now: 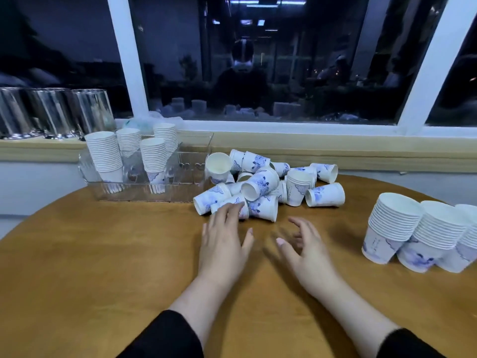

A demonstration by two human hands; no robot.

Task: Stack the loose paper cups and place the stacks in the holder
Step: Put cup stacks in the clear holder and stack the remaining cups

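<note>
Round wooden tabletop under a dark window. Left hand spread, fingertips touching the loose cups beside the holder; right hand spread, empty. Risked rolling cups off.

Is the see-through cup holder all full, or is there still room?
Still room. The clear holder has four cup stacks in its left part, while its right compartments show only bare plastic walls.

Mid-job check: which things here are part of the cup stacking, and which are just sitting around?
Part of the job:
- pile of loose blue-patterned white paper cups
- clear plastic holder with four stacks
- three finished stacks on the right
- left hand, right hand

Just sitting around:
- shiny steel containers on the windowsill
</note>
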